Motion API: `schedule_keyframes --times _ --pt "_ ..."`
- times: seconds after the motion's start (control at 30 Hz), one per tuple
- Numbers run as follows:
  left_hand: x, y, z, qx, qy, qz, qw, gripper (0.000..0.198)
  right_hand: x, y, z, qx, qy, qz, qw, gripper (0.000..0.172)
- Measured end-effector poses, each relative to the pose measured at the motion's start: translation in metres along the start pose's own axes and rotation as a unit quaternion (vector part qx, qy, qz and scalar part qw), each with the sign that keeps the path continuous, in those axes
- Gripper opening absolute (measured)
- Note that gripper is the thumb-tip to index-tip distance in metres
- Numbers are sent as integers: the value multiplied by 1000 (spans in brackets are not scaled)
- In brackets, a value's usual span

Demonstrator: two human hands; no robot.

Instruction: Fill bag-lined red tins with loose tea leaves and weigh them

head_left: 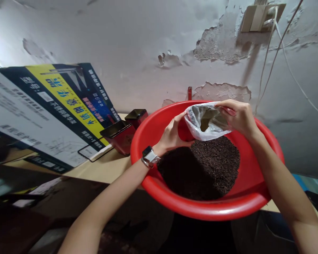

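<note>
A clear plastic bag [209, 135] is held over a big red basin [201, 208], its mouth spread wide and facing me. My right hand [240, 116] pinches the bag's rim on the right side. At the bag's left edge, my left hand [172, 135] grips it between fingers and thumb; a watch with a pale strap is on that wrist. Inside the basin lies a heap of dark brown, thin dry shreds that look like loose tea leaves [217, 162], partly in shadow. The bag's lower part is hidden from view.
Two dark red tins [122, 139] with black tops stand left of the basin on a light tabletop [103, 169]. A large printed carton [55, 113] leans behind them. Cords hang from a wall socket [262, 17] at upper right. The wall's paint is peeling.
</note>
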State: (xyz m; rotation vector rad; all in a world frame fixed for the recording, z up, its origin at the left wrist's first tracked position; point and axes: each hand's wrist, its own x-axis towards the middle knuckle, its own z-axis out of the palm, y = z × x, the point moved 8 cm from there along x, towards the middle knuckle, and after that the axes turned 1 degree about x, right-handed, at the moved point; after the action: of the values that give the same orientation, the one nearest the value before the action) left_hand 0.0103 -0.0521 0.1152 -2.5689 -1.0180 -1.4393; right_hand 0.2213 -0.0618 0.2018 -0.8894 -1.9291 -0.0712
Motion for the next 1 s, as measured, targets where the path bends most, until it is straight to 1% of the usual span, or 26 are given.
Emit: schedule_keyframes --times 0.1,0.2,0.3,0.4,0.47,0.57,0.6,0.67,0.73,0.8,0.9,1.0 --pt "-1 -2 2 -33 -2 -12 999 106 0 13 -5 57 38 29 997 16" --pt "-2 1 3 -61 6 -21 998 112 -1 34 -2 179 71 86 977 18" --pt "-1 5 3 -84 24 -19 996 120 -4 60 18 313 81 157 933 27" --pt "-1 0 5 -110 38 -31 993 122 -8 77 44 408 74 200 888 36" --pt "-2 -10 9 -119 42 -52 991 123 -10 79 50 423 78 202 880 38" --pt "-3 -29 9 -119 63 -81 988 126 -10 70 41 404 89 182 892 35" --pt "-3 -35 6 -117 75 -91 986 126 -9 65 39 402 74 175 896 34" --pt "-3 -43 0 -112 100 -109 983 126 -8 54 38 402 12 162 901 36" --pt "-1 -44 -6 -108 108 -111 982 126 -7 45 37 389 -40 144 909 44" --pt "0 -40 -9 -103 101 -99 985 126 -6 41 34 358 -51 124 924 48" --pt "1 -38 -7 -103 93 -97 986 126 -5 39 30 302 -17 99 948 33" --pt "-2 -50 0 -134 100 -133 977 126 -8 34 23 202 73 51 975 21"
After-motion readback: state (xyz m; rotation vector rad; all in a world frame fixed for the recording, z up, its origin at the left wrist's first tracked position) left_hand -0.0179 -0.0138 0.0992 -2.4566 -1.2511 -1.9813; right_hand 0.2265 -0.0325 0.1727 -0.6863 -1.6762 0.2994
